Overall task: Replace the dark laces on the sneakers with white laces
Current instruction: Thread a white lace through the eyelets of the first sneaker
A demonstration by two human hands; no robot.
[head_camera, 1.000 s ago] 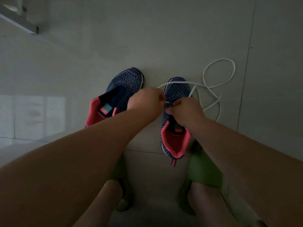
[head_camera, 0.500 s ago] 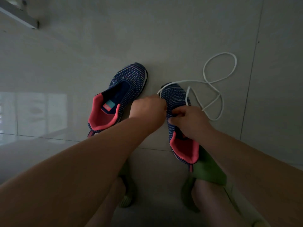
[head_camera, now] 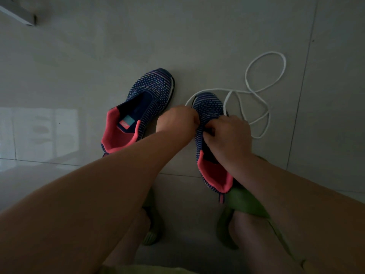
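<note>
head view: both hands, left hand (head_camera: 176, 120) and right hand (head_camera: 229, 135), pinch the right sneaker (head_camera: 209, 115); poke the white lace (head_camera: 256, 91) tip straight through, then pull gently.

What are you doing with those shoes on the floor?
A person is putting a long white lace into the dark blue knit sneaker with a pink lining on the right. The left hand and the right hand both work at the middle of that sneaker, fingers curled; what exactly they pinch is hidden. Most of the lace lies looped on the grey tiled floor. The matching left sneaker sits untouched, no lace in it.
</note>
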